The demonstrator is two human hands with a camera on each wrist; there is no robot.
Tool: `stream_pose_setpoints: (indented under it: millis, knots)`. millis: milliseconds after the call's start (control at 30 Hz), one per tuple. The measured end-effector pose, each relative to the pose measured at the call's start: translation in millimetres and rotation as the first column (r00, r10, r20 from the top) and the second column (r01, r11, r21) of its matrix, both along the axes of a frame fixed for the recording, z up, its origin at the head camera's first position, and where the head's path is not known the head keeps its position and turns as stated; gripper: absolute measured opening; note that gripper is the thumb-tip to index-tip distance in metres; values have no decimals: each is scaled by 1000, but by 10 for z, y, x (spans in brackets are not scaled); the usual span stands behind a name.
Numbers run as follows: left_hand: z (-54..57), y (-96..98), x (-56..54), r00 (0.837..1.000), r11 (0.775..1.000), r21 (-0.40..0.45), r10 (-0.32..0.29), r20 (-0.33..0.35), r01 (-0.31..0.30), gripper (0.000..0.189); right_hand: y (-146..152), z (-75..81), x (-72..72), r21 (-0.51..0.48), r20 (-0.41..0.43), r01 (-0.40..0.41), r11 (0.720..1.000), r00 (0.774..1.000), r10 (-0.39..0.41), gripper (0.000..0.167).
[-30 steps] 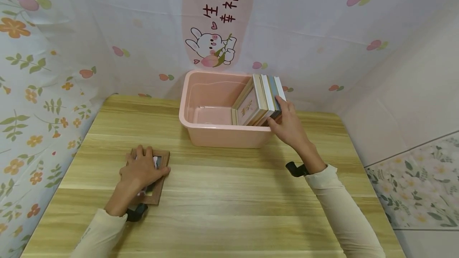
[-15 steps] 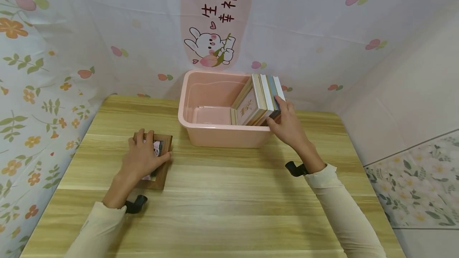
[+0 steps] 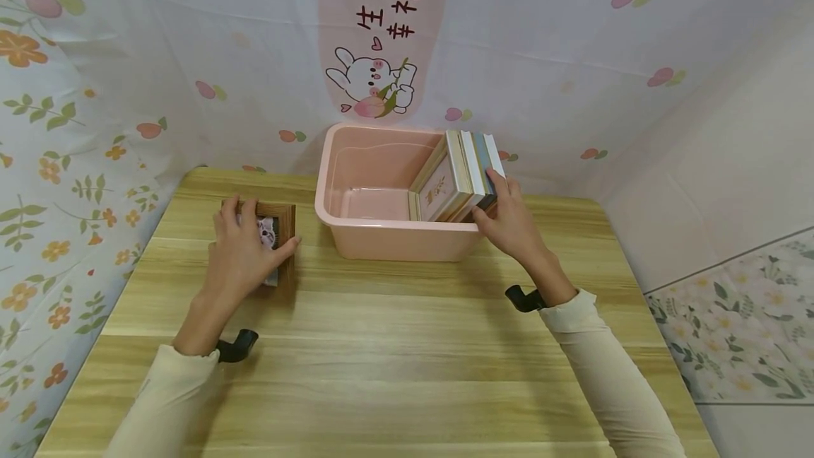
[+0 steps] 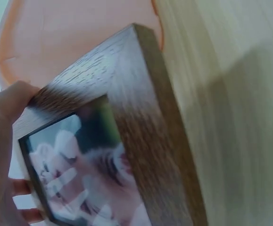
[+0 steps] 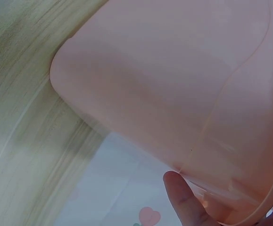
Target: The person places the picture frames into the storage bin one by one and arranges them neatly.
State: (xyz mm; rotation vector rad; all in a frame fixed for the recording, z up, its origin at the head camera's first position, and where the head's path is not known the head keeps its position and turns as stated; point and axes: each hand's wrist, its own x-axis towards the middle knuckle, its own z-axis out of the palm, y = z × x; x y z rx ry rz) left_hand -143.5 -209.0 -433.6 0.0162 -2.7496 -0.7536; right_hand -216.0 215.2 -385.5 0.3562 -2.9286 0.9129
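Note:
My left hand [image 3: 237,253] grips a brown wooden picture frame [image 3: 288,228], thumb at its right side and fingers over its far edge. The frame stands tilted above the left part of the table. In the left wrist view, a pink and white photo shows behind its glass. My right hand [image 3: 514,221] holds the right end of a row of picture frames [image 3: 440,191] leaning in a pink plastic basin [image 3: 397,242], with thumb near the rim and index finger along the edges. In the right wrist view, the thumb [image 5: 181,193] lies against the basin; other fingers are mostly hidden.
The basin's left half shows its bare floor [image 3: 372,203]. Behind the wooden table [image 3: 394,345] hangs a white patterned cloth [image 3: 254,55], close to the basin's back. A flowered cloth [image 3: 63,203] runs along the left side, and a pale wall [image 3: 718,161] stands at right.
My left hand has moved away from me across the table with the brown picture frame, which has tilted up from lying nearly flat. My right hand and the basin have stayed put.

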Motion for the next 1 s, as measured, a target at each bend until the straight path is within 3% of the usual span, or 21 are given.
stream_pose_setpoints:
  millis: [133, 267, 433, 600, 767, 1000]
  knots:
    - [64, -9, -56, 994, 999, 34, 37, -102, -34, 91, -2, 1, -2, -6, 5, 1, 1000, 1000, -1, 78]
    - [105, -17, -103, 978, 997, 72, 52, -204, -38, 91, -3, 2, -1, -9, 7, 0, 1000, 1000, 0, 78]
    - [117, -25, -134, 953, 999, 49, 16, -304, -2, 93, -2, 1, -2, -10, 8, 1, 1000, 1000, -1, 78]
    - [171, -13, -170, 939, 1000, 8, -26, -343, 31, 94, 4, 1, -4, -11, 12, 1, 1000, 1000, -1, 78]
    - [323, 20, -237, 915, 998, -10, -61, -399, 62, 92, 7, 4, 0, -11, 11, 1, 1000, 1000, -1, 78]
    - [635, 111, -356, 880, 993, -36, -113, -461, 109, 90, 1, -5, 1, -7, 7, 5, 1000, 1000, -5, 78]
